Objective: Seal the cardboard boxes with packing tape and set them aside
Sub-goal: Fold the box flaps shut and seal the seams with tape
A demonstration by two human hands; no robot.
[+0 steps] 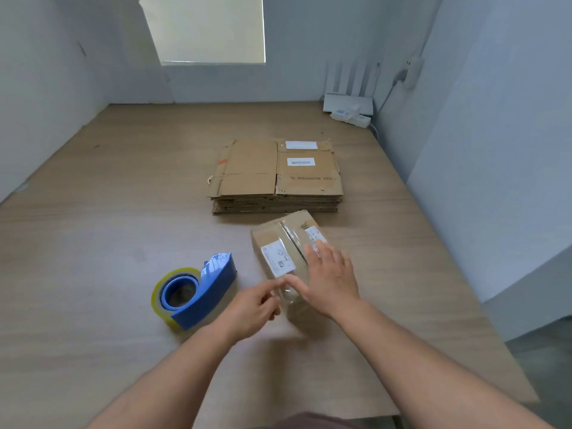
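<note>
Right hand (328,280) lies flat, fingers straight, on the box (269,238) on the table (93,243); left hand (253,308) pinches the tape (287,294) end at its near edge. Sealing seems nearly done: next, press that end down, then shift the box aside.
</note>
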